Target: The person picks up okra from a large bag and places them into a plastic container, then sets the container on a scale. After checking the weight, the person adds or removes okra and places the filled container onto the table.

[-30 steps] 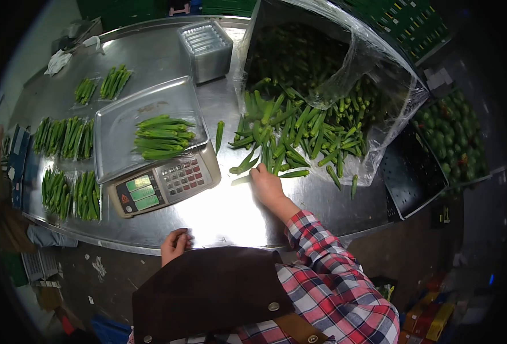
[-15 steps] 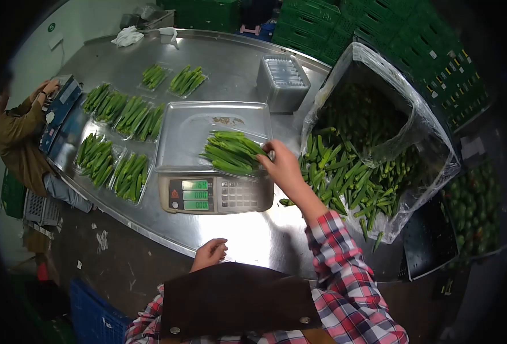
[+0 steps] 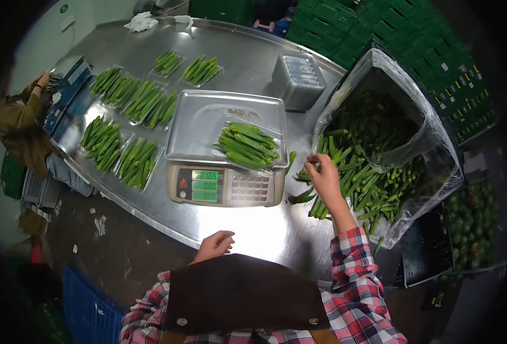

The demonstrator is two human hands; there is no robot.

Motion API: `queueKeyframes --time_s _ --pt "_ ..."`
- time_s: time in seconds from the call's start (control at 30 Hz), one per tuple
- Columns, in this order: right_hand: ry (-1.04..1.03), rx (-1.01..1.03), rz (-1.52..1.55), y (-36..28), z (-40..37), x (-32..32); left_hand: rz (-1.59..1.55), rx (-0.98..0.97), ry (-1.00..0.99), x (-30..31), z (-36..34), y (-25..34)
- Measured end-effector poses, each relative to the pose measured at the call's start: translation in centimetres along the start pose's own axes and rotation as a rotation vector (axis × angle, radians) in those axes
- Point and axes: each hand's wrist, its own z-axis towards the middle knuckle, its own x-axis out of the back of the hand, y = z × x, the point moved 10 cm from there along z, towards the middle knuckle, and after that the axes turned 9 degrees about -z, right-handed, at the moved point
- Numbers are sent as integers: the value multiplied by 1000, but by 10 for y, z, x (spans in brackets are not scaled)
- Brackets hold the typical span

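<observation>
Steel table bears the left hand, half-curled and empty. Next stands the scale, okra pods on its pan. The right hand, fingers gathered, is above the loose okra; whether it pinches one, I cannot tell.

The person's right hand is hovering over loose okra that is spilling from a big plastic bag onto the steel table; its fingers are curling, and whether they are pinching a pod is unclear. The left hand is resting empty at the table's near edge. Between them a scale is showing lit green digits, and a bundle of okra is lying on its tray. Filled okra packs are lying in rows to the left, near another person.
</observation>
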Motion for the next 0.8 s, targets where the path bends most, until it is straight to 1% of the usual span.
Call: queueKeyframes --time_s 0.07,0.1,0.2,0.23,0.33,0.43,0.53,0.57,0.6,0.67,0.73,0.77,0.8 --pt "-6 -65 96 8 -12 -1 40 0 -28 -1 3 -2" --pt "21 -60 88 8 -15 -1 36 3 -35 -1 2 -1" --pt "-56 -220 211 12 -24 -13 -13 19 -32 -3 -3 6" --pt "-122 -301 245 14 -26 -21 -22 9 -29 -2 -3 7" --pt "-80 -258 235 16 -21 -34 -33 -11 -21 2 -1 6" --pt "-118 -281 122 17 -15 -45 -32 -20 -1 12 2 6" --pt "-258 -448 223 10 -21 -64 -80 -52 20 21 6 9" --pt "-289 -454 258 9 -22 -72 -102 -67 23 24 7 10" --pt "-346 -446 377 6 -25 -84 -123 -82 27 26 9 13" --pt "-365 -575 703 4 -32 -101 -122 -92 36 29 15 16" --pt "-295 -604 768 7 -32 -102 -116 -118 62 32 20 26" --pt "-277 -604 810 4 -31 -106 -88 -137 70 31 19 36" --pt "-287 -581 801 4 -31 -106 -125 -171 56 33 23 38"
